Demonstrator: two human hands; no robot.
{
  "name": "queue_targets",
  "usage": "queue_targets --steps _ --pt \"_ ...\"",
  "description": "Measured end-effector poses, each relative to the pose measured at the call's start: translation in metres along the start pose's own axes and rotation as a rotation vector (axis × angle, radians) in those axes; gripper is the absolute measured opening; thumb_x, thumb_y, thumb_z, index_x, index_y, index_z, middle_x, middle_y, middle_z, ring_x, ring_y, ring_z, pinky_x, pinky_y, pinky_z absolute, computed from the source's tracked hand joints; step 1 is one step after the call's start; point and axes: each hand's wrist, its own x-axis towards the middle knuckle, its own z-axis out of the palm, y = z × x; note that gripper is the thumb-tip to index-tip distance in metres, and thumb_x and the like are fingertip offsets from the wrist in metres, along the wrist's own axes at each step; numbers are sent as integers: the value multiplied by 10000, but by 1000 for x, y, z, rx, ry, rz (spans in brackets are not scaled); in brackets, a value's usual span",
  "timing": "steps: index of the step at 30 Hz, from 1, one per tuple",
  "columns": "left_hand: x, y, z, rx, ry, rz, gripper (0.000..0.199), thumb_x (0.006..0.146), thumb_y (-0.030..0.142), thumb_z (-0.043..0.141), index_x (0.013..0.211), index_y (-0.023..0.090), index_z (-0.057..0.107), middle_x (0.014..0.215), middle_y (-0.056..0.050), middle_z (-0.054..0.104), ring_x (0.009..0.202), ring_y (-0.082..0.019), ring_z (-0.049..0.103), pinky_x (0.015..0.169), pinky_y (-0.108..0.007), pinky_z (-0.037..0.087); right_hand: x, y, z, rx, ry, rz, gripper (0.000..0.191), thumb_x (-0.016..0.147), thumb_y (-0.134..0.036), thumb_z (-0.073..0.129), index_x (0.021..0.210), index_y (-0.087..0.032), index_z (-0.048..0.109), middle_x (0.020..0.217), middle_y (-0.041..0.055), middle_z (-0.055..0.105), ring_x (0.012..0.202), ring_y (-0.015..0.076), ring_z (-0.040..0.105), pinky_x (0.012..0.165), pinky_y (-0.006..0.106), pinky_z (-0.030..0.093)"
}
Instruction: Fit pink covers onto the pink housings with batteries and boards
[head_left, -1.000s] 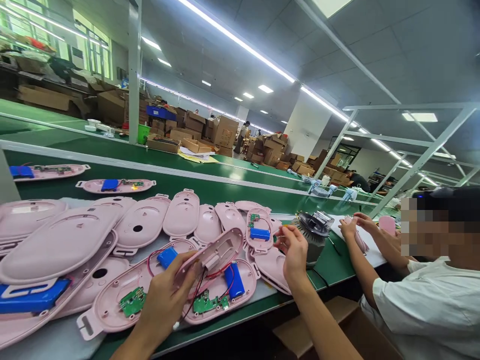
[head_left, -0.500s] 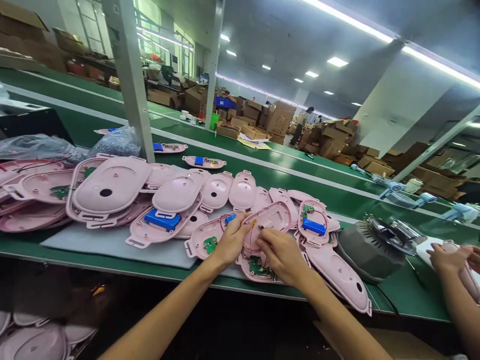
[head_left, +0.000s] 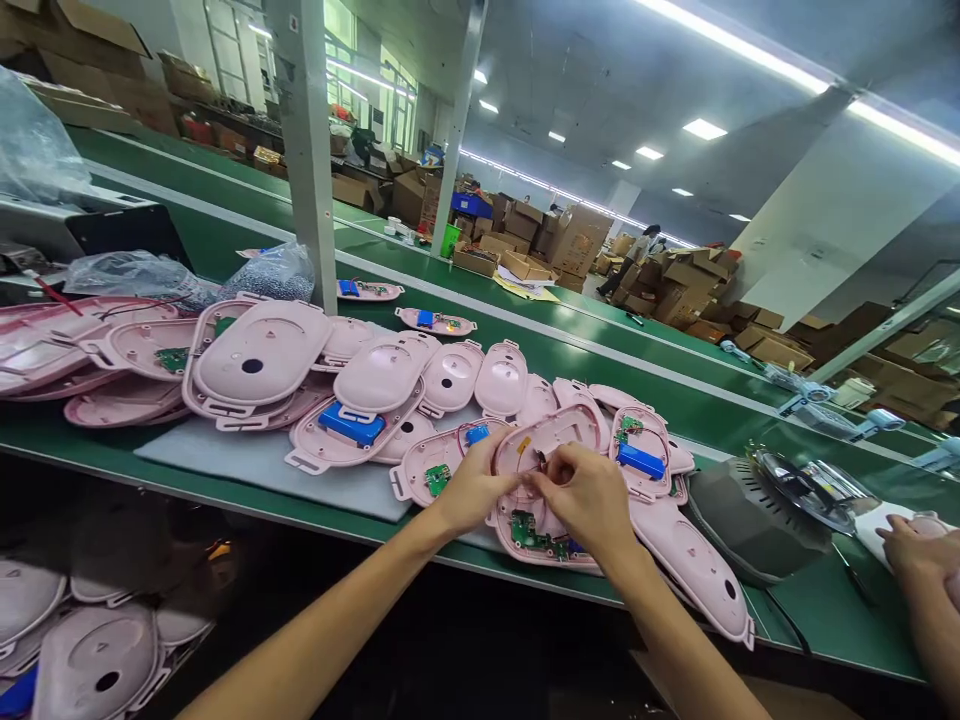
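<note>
My left hand is closed in a pinch over an opened pink plastic shell; what its fingertips hold is too small to make out. Close beside it, my right hand pinches too, with a small dark piece at its fingers. Behind the fingertips the upper shell half stands tilted, inner face toward me, a yellow-orange strip against it. Below them lies the lower half, holding a green circuit board. My right hand partly covers this half.
Pink shells are piled along the left; some hold blue battery packs. To the right are another shell with a blue pack, a grey-green housing and another person's hand. A metal post rises behind the pile.
The view has shifted, so most things sit further right. My fingertips have drawn together, and the yellow-orange strip now shows clear of my left fingers. The other person's hand has moved slightly.
</note>
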Motion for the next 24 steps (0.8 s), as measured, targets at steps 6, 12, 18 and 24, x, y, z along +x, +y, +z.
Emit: queue_targets --steps 6,12,18,24 --pt "-12 6 -8 256 -114 105 465 738 73 519 1176 210 591 1055 -23 664 988 -184 605 889 -277 456 -10 29 -54 -66 266 -134 360 761 -524 671 881 -199 573 910 48 603 777 180 562 654 280 419" --pt "-20 16 -17 662 -587 285 596 709 -28 453 1242 226 534 1271 -57 593 1173 -182 546 1034 -305 403 -33 33 -62 -244 -545 -213 991 653 -502 745 1480 -175 308 1524 121 261 1371 313 310 1083 416 346" --pt "-32 38 -18 995 -626 345 629 690 160 636 1294 208 465 1396 -142 434 1311 -294 401 1149 -469 302 -30 23 -16 -236 -846 -67 1033 608 -352 714 1492 -74 257 1518 178 246 1395 335 234 1160 446 193" --pt "-66 60 -56 945 -273 529 472 737 14 470 1146 245 522 1261 -44 557 1192 -145 498 1115 -305 375 -22 70 -11 -64 -625 -154 795 658 -342 644 1414 -223 427 1312 149 496 1170 305 521 985 380 428"
